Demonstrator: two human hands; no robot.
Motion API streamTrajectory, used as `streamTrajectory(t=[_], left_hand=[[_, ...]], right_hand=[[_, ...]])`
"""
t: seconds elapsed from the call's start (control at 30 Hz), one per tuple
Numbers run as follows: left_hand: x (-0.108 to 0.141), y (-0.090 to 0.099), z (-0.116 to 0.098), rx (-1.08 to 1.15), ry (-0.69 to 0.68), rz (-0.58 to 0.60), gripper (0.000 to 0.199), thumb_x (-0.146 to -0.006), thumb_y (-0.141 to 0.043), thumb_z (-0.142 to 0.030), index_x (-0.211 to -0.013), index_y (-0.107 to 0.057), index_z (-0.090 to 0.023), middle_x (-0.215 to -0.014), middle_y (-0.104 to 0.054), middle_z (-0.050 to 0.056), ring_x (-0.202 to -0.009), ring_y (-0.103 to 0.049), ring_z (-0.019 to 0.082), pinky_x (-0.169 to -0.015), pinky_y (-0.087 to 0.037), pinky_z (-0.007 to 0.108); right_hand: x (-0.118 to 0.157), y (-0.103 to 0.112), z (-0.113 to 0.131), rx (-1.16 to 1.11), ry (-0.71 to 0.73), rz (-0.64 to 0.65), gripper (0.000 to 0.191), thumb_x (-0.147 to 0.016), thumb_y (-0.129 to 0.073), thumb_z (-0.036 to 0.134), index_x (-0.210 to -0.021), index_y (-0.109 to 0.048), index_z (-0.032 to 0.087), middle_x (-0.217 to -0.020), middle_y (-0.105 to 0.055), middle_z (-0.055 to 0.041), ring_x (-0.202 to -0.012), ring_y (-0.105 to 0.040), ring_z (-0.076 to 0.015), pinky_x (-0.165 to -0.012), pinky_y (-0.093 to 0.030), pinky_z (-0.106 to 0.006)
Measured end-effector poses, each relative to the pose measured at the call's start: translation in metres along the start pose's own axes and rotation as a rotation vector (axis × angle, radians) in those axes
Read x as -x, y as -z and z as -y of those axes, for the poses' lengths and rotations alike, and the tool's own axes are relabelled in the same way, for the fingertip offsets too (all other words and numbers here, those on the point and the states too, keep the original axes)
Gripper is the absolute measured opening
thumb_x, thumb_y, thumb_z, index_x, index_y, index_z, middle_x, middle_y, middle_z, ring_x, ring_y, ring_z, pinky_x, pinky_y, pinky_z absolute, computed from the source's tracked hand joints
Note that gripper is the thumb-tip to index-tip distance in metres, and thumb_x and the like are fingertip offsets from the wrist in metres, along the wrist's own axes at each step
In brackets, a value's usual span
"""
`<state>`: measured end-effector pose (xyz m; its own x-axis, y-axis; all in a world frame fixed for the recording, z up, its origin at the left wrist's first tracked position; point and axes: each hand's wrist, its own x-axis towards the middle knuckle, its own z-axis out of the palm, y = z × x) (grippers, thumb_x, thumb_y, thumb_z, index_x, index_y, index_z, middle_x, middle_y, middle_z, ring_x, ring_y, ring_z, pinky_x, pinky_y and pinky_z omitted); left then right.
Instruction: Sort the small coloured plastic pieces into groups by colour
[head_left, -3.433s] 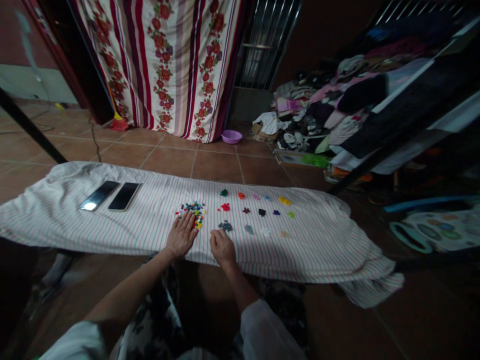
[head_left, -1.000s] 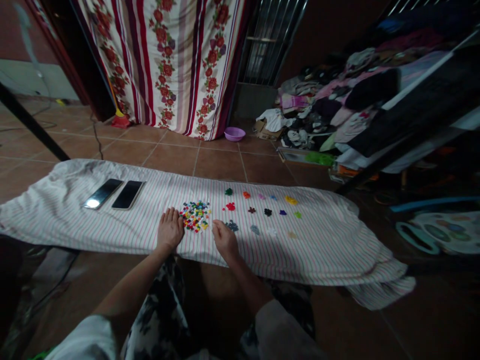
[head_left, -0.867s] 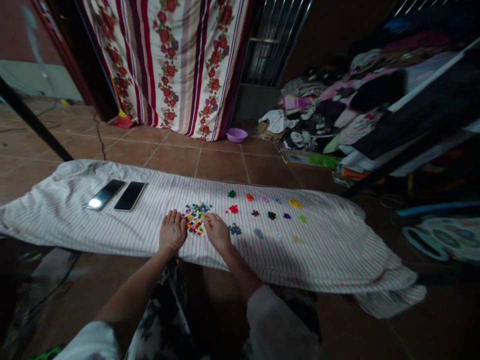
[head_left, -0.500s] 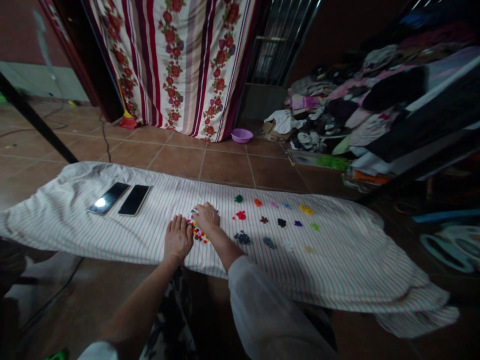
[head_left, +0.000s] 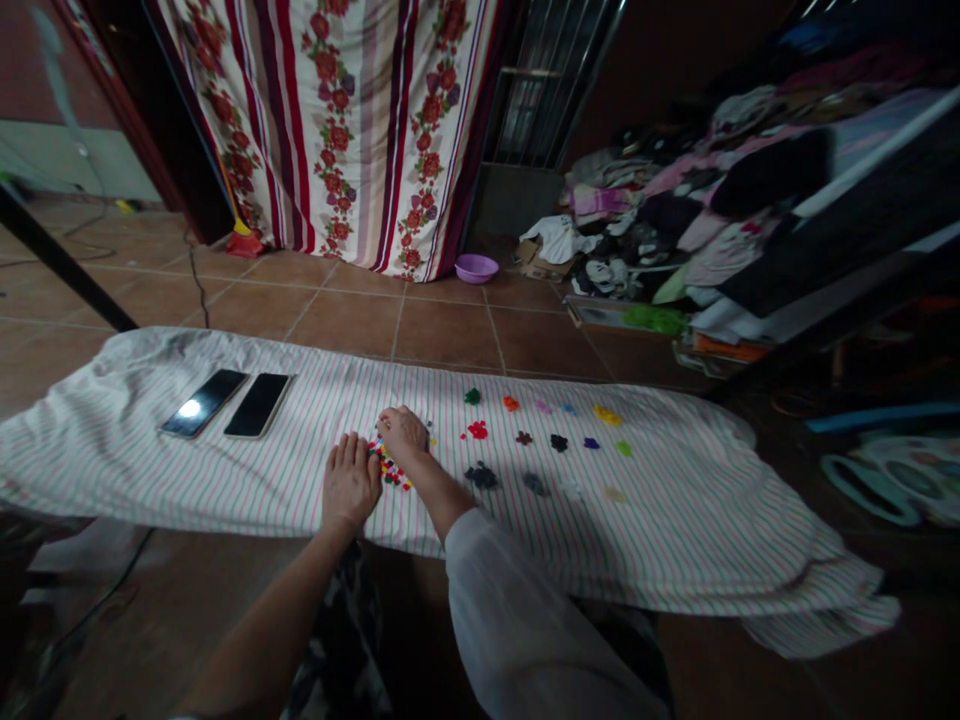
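My left hand [head_left: 352,480] lies flat on the striped cloth, fingers stretched out, at the left edge of a mixed pile of tiny coloured pieces [head_left: 396,472]. Over the far side of that pile, my right hand [head_left: 403,432] has its fingers curled down and drawn together. What it pinches is hidden. A few small bits show just right of its knuckles. Farther right, pieces lie grouped by colour: dark green [head_left: 472,397], red [head_left: 477,430], dark grey [head_left: 481,475], orange [head_left: 511,403], brown [head_left: 523,438], black [head_left: 559,443] and yellow [head_left: 607,415], among others.
Two phones [head_left: 204,403] lie on the left part of the striped cloth [head_left: 675,530], which covers a long low surface. Beyond are a floral curtain [head_left: 367,140], a purple basin [head_left: 476,268] and a broom [head_left: 241,235]. Clothes are heaped [head_left: 660,220] at the right.
The whole view has shifted slightly, so the scene sits a little farther left. My right hand has edged left over the pile, and my left hand stays flat beside it.
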<state>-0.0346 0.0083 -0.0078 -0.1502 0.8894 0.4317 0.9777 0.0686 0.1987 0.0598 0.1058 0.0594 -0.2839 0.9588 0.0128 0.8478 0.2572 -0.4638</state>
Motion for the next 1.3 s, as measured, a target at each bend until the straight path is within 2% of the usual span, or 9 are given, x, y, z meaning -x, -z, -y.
streamTrajectory(t=[0.2,0.33,0.6,0.8,0.97,1.3], left_hand=[[-0.002,0.007,-0.002,0.009,0.022,0.070,0.052,-0.097,-0.029,-0.035,-0.127,-0.058,-0.005,-0.141,-0.056,0.023,-0.139,-0.045,0.034,-0.114,-0.034,0.050],[-0.002,0.009,-0.001,0.006,0.023,0.082,0.053,-0.097,-0.028,-0.035,-0.127,-0.058,-0.004,-0.140,-0.056,0.024,-0.138,-0.045,0.035,-0.114,-0.034,0.049],[0.000,0.006,0.004,-0.009,-0.021,0.062,0.051,-0.097,-0.027,-0.034,-0.125,-0.059,-0.006,-0.138,-0.057,0.022,-0.137,-0.045,0.034,-0.112,-0.035,0.050],[0.000,0.004,0.006,-0.001,-0.020,0.060,0.051,-0.096,-0.028,-0.035,-0.127,-0.058,-0.006,-0.138,-0.057,0.023,-0.136,-0.046,0.034,-0.111,-0.035,0.051],[0.000,0.005,0.006,0.031,-0.024,0.072,0.051,-0.096,-0.028,-0.035,-0.125,-0.059,-0.006,-0.137,-0.057,0.024,-0.137,-0.045,0.034,-0.112,-0.034,0.052],[0.000,0.006,0.007,0.035,-0.025,0.091,0.047,-0.095,-0.029,-0.032,-0.121,-0.060,-0.010,-0.135,-0.059,0.021,-0.138,-0.044,0.033,-0.113,-0.032,0.051]], right_hand=[[0.022,0.013,-0.006,-0.187,-0.014,-0.081,0.019,-0.096,-0.053,0.026,-0.102,-0.071,0.024,-0.105,-0.073,-0.0028,-0.096,-0.065,-0.0158,-0.083,-0.046,-0.025],[0.043,0.017,-0.023,-0.307,0.020,-0.149,0.017,-0.093,-0.054,0.022,-0.100,-0.070,0.024,-0.100,-0.073,-0.0018,-0.093,-0.066,-0.0154,-0.085,-0.048,-0.025],[0.096,0.022,-0.092,-0.435,0.036,-0.378,0.024,-0.086,-0.049,0.016,-0.099,-0.069,0.019,-0.099,-0.071,-0.0068,-0.087,-0.067,-0.0172,-0.082,-0.052,-0.028],[0.133,0.029,-0.141,-0.336,-0.157,-0.446,0.028,-0.084,-0.048,0.017,-0.103,-0.068,0.018,-0.098,-0.072,-0.0073,-0.084,-0.066,-0.0189,-0.082,-0.052,-0.032],[0.140,0.026,-0.157,-0.239,-0.217,-0.431,0.030,-0.082,-0.048,0.012,-0.105,-0.068,0.018,-0.101,-0.072,-0.0088,-0.091,-0.067,-0.0200,-0.087,-0.051,-0.032],[0.138,0.009,-0.161,-0.207,-0.121,-0.474,0.030,-0.083,-0.045,0.013,-0.103,-0.068,0.016,-0.100,-0.069,-0.0110,-0.087,-0.065,-0.0204,-0.082,-0.052,-0.033]])
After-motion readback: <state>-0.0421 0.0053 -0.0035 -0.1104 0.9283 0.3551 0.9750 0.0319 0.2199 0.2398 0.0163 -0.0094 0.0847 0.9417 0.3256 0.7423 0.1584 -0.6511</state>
